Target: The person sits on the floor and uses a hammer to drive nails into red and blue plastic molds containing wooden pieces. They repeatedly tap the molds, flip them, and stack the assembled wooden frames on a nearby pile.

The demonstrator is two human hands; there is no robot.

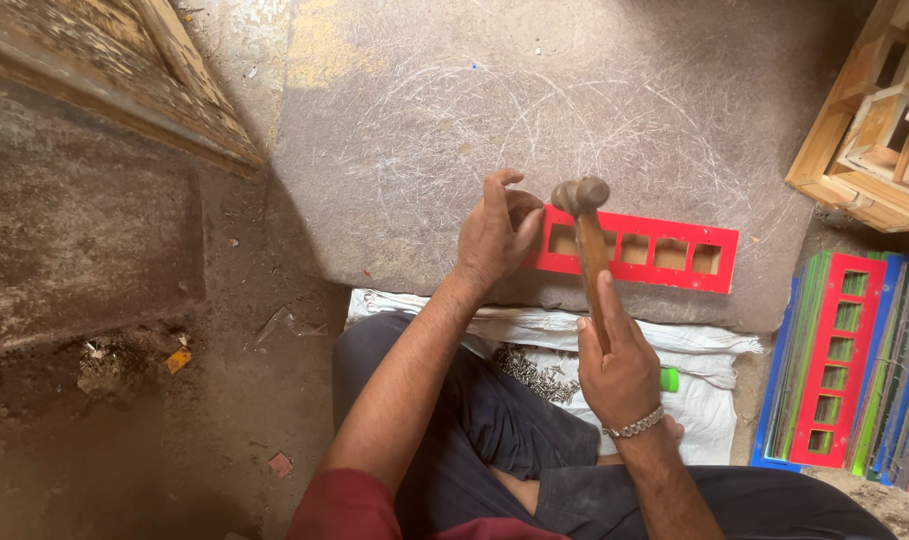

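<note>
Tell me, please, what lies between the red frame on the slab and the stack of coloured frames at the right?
Only bare grey slab and floor separate the red frame from the stack, in the head view.

No packages, labels, signs or screens can be seen anywhere in this view from above.

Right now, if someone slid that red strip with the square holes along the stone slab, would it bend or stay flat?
The red strip looks thin and rigid, lying flat on the slab, so it would probably slide flat. With five cut-outs it is likely light for its length. The left hand pins one end, so for now it would likely stay put or pivot there.
</note>
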